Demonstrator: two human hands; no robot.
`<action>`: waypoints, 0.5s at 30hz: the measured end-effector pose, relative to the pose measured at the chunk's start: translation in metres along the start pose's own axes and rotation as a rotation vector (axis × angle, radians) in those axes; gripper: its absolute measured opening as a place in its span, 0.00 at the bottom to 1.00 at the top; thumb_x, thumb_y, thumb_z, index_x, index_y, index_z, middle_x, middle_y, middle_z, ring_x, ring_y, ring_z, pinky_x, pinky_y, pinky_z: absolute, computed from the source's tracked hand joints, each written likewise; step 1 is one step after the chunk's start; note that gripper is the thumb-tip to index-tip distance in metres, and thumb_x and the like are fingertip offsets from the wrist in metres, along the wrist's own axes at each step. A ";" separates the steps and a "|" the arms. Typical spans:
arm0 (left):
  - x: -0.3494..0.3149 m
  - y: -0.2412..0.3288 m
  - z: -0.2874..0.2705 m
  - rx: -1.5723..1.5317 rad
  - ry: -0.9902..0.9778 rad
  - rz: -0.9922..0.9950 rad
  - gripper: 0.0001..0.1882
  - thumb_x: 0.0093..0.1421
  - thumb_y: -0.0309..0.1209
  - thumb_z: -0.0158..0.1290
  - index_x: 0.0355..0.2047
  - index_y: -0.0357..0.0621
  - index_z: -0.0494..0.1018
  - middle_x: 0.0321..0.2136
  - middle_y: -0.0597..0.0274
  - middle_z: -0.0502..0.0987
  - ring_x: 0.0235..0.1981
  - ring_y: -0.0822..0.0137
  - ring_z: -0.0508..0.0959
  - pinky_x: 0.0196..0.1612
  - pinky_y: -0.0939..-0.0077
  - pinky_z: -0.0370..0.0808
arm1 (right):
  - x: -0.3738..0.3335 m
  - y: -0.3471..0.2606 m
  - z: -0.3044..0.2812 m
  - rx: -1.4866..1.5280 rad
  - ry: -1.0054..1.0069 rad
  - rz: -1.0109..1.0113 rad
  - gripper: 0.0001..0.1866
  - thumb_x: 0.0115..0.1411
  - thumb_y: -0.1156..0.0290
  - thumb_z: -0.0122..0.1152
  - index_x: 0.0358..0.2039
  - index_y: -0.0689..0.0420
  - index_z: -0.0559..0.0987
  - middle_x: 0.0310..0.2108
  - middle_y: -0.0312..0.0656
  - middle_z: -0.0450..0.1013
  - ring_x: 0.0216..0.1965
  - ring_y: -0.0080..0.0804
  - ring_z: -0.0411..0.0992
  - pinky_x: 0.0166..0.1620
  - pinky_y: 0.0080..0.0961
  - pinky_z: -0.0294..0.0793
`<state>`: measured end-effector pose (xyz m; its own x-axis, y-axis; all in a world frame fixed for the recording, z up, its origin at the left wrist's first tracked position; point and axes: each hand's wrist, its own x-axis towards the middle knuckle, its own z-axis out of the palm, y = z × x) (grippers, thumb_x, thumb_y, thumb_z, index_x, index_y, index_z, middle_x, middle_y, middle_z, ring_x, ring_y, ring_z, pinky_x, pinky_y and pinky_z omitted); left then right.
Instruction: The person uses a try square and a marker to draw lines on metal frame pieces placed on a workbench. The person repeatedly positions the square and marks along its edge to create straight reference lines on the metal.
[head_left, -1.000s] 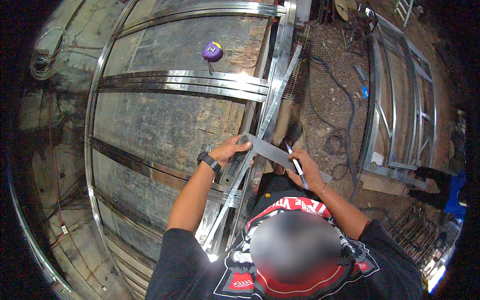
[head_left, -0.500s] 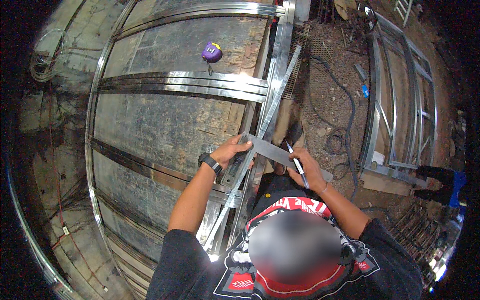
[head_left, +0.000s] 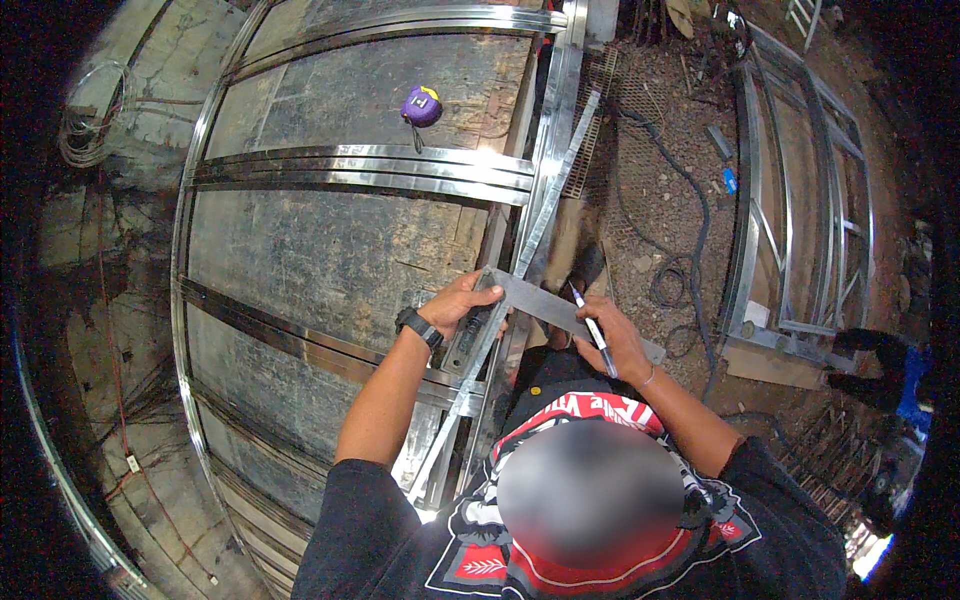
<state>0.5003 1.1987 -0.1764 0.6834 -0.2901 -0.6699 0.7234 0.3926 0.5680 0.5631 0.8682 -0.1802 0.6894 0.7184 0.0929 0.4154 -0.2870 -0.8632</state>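
My left hand [head_left: 465, 303] grips a metal square [head_left: 545, 305] near its corner, thumb on top and fingers underneath. The square lies across a long thin metal strip [head_left: 548, 215], which slants along the edge of a metal frame [head_left: 440, 180]. In my right hand [head_left: 618, 345] is a pen-like marker [head_left: 595, 332], its tip pointing up and away from me. That hand is also against the far part of the square's blade; whether its fingers grip the blade is hard to see. A purple tape measure [head_left: 421, 106] rests on the board beyond my left hand.
Worn boards [head_left: 340, 240] lie beneath the frame's shiny bars. To the right, a dark cable [head_left: 690, 190] crosses the gritty ground. Another metal frame [head_left: 745, 220] stands past it, with a person's blue clothing [head_left: 914, 385] at the far right. Coiled wire [head_left: 85, 140] is at the left.
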 end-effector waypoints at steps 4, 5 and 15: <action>0.000 0.000 0.000 0.009 0.006 0.002 0.20 0.67 0.41 0.62 0.52 0.44 0.71 0.37 0.56 0.82 0.33 0.62 0.85 0.37 0.62 0.86 | 0.000 -0.001 0.000 -0.001 -0.003 0.004 0.24 0.52 0.75 0.69 0.50 0.58 0.73 0.52 0.56 0.73 0.54 0.59 0.73 0.58 0.45 0.74; 0.000 -0.001 0.000 0.009 0.006 0.001 0.20 0.68 0.41 0.62 0.52 0.44 0.71 0.37 0.56 0.82 0.33 0.62 0.85 0.37 0.62 0.86 | 0.000 -0.002 -0.001 0.007 -0.008 0.011 0.24 0.52 0.75 0.69 0.50 0.58 0.74 0.52 0.56 0.73 0.55 0.59 0.73 0.58 0.45 0.74; 0.000 -0.002 0.002 0.016 0.020 0.020 0.23 0.66 0.41 0.64 0.53 0.42 0.70 0.36 0.58 0.80 0.32 0.62 0.86 0.37 0.63 0.87 | 0.001 -0.006 -0.004 -0.030 0.090 0.020 0.22 0.60 0.67 0.69 0.52 0.57 0.76 0.51 0.52 0.75 0.53 0.51 0.75 0.55 0.39 0.75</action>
<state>0.4987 1.1958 -0.1767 0.6956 -0.2644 -0.6680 0.7113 0.3844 0.5885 0.5638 0.8683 -0.1727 0.7476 0.6530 0.1212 0.4176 -0.3203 -0.8503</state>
